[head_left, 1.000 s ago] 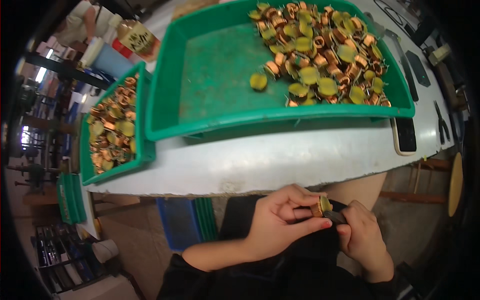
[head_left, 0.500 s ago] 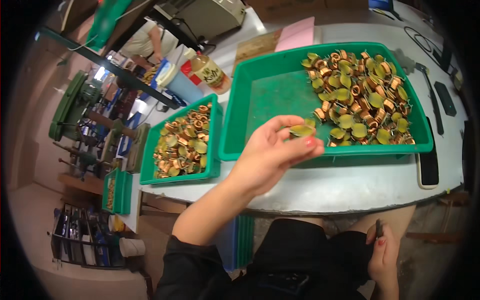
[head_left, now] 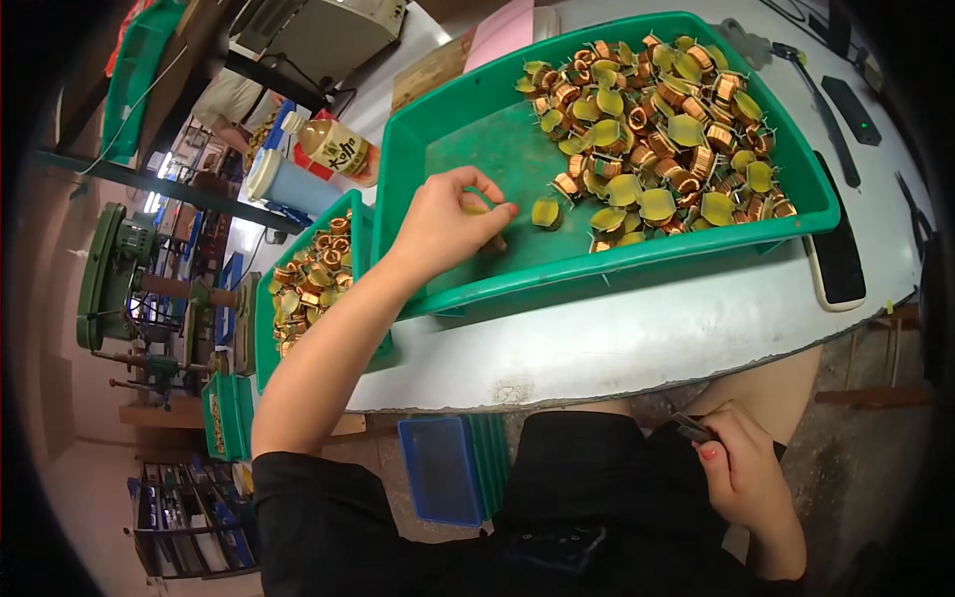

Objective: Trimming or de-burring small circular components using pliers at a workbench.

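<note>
My left hand (head_left: 448,224) is over the bare left part of a large green tray (head_left: 609,271). Its thumb and fingers pinch a small toroidal coil (head_left: 476,208), of which only a yellow-green bit shows. Just right of the fingertips, a single coil (head_left: 545,212) lies apart from the heap. Copper-wound coils on yellow-green bases (head_left: 657,205) are heaped in the tray's right part. Low over my lap, my right hand (head_left: 744,466) is closed around a small dark metal tool (head_left: 693,428), mostly hidden by the fingers.
A smaller green tray of coils (head_left: 316,264) stands left, partly behind my forearm. Beyond it are a lidded blue container (head_left: 293,184) and a bottle (head_left: 333,147). A phone (head_left: 839,249) lies against the large tray's right side. A blue crate (head_left: 441,470) sits below the table edge.
My left hand has come down into the large tray's left part, still pinching a coil. My right hand has turned, showing more of the dark tool. The whole view has shifted.
</note>
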{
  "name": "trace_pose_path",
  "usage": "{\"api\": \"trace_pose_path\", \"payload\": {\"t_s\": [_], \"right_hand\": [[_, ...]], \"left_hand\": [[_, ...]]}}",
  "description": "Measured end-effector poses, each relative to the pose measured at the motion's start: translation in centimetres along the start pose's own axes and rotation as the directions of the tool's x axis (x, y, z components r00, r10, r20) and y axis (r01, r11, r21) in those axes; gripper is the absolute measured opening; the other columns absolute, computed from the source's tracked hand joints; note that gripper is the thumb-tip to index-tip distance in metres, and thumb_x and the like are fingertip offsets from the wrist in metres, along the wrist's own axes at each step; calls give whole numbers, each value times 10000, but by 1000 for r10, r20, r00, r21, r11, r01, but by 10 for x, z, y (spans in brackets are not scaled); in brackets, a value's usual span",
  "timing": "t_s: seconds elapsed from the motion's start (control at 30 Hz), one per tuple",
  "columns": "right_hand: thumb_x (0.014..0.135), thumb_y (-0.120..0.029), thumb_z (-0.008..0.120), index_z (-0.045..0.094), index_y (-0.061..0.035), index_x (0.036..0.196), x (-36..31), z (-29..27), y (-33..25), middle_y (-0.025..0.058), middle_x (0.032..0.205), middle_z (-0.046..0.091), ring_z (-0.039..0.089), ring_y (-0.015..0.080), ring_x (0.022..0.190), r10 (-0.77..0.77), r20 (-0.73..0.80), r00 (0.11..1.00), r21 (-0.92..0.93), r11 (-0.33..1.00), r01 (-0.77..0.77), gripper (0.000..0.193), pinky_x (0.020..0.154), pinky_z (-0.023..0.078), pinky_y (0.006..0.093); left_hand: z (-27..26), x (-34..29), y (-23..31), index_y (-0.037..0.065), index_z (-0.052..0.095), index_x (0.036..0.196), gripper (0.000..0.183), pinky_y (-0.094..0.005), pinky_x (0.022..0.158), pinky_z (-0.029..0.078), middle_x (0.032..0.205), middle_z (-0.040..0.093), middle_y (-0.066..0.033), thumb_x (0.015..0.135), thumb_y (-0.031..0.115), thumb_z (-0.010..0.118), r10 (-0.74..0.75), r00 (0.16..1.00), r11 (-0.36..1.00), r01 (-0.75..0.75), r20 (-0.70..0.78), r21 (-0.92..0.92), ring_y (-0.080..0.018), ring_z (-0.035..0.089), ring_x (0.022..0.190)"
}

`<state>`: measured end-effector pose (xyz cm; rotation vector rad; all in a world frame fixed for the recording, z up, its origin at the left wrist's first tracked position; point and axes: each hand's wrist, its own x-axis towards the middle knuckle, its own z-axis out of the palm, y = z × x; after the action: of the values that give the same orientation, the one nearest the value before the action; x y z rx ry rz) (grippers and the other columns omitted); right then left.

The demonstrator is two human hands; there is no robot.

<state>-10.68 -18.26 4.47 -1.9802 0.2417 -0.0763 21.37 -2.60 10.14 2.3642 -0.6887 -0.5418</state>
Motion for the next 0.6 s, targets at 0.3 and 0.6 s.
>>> {"api": "trace_pose_path", "payload": {"t_s": [0.3, 0.6], "right_hand": [[789, -70, 567, 529, -6, 878, 5, 2, 2, 124, 811, 534, 489, 282, 726, -30, 27, 999, -129, 991, 34, 117, 687, 427, 338], [795, -78, 578, 531, -18, 876, 10, 6, 5, 120, 806, 534, 495, 284, 731, -47, 47, 998, -178, 983, 55, 111, 693, 428, 335]], "left_hand": [[12, -1, -3, 44, 606, 938, 193, -226, 574, 450, 783, 664, -52, 771, 112, 674, 197, 978, 925, -165, -63, 341, -122, 583, 619], [20, 10, -12, 38, 567, 1052, 381, -277, 543, 503, 987, 652, -73, 709, 65, 731, 366, 930, 915, -367, 40, 165, -171, 600, 584]]}}
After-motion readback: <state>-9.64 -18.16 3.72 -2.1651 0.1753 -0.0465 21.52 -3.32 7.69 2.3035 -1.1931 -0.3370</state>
